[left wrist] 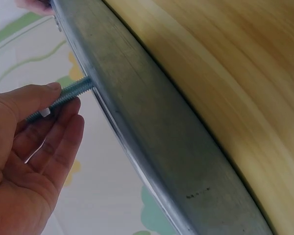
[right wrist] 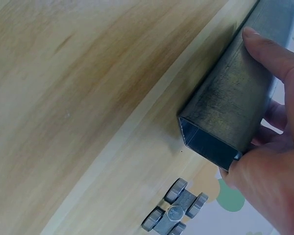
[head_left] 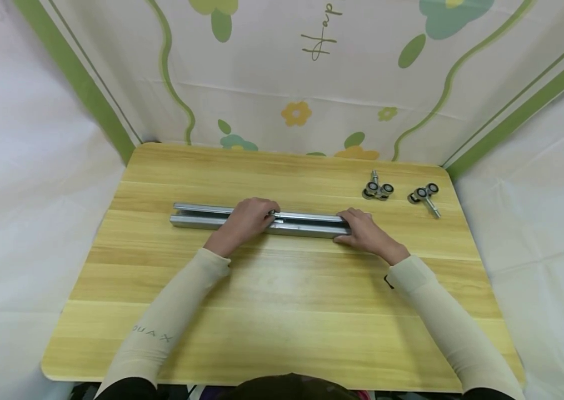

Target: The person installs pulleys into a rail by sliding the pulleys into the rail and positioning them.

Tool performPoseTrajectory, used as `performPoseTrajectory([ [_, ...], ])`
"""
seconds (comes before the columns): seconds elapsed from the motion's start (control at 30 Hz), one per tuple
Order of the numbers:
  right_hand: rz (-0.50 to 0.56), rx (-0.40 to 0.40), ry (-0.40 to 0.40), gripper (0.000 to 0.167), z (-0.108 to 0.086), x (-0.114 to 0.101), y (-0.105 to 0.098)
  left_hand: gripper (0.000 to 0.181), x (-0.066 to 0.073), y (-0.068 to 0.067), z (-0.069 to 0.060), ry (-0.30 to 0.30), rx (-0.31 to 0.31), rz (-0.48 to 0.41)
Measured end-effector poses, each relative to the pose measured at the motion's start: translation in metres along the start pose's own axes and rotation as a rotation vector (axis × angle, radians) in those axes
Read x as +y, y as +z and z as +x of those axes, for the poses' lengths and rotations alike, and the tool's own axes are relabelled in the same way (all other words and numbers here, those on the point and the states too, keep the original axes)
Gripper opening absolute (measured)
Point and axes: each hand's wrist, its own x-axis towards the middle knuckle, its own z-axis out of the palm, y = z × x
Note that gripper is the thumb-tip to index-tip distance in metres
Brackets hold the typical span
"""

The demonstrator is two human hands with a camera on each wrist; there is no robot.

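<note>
Rail (head_left: 307, 229): runs left-right, slot up
Left hand (head_left: 248, 218): fingers pinch bolt (left wrist: 78, 89)
Right hand (head_left: 365, 229): fingers clamped round rail
Roller trolleys (head_left: 373, 189): beyond right hand

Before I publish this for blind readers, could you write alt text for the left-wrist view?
Left hand pinching a threaded bolt that juts from a grey metal channel running diagonally across the frame. Wood-grain tabletop lies right of the channel; floral-print backdrop shows on the left.
</note>
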Motion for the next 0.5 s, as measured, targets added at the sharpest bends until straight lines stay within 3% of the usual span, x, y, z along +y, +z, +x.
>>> performPoseTrajectory([
  [0.5, -0.001, 0.007, 0.005, 0.067, -0.001, 0.0, 0.001, 0.017, -0.015, -0.01, -0.018, -0.04, 0.031, -0.01],
])
